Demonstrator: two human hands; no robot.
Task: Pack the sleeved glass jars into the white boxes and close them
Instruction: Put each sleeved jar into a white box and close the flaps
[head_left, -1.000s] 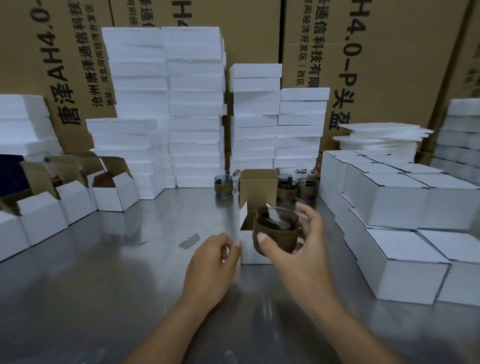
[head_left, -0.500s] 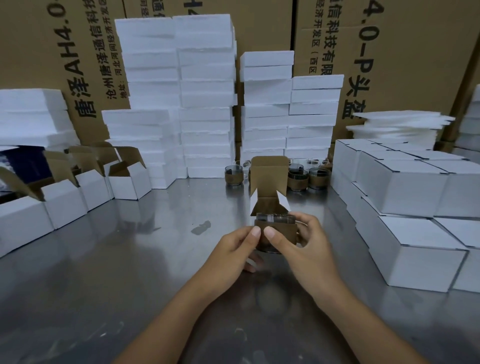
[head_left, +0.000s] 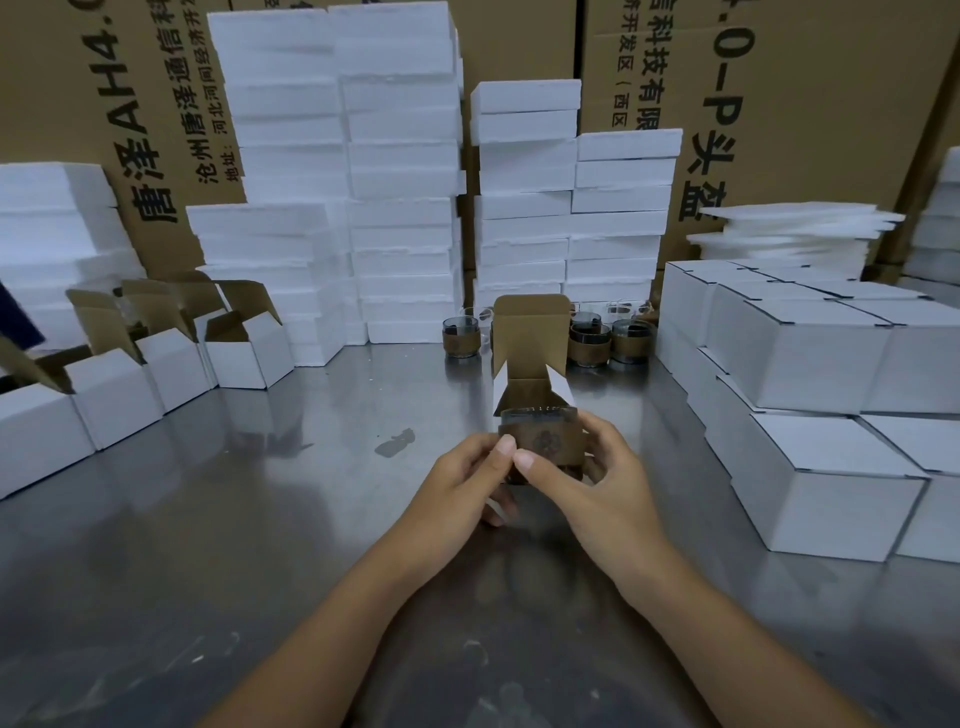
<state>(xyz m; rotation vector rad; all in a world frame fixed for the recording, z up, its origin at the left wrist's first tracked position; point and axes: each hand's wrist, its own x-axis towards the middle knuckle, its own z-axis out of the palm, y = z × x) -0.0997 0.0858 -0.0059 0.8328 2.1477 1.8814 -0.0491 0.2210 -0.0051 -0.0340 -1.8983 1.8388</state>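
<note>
Gripping sleeved jar (head_left: 541, 441), left hand (head_left: 460, 486) and right hand (head_left: 597, 486) face "头盔" carton (head_left: 805, 104).

Both forearms reach forward, left grip (head_left: 460, 488) and right grip (head_left: 597, 486) curled inward, thumb tips nearly touching.

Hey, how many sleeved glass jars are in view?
4: one sleeved jar in the left hand and right hand at the open white box, one left of its raised lid, two right of it. Others may hide behind it.

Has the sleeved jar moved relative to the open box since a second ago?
Yes: against the open box, the sleeved jar came down and slightly left, tilted to upright.
</note>
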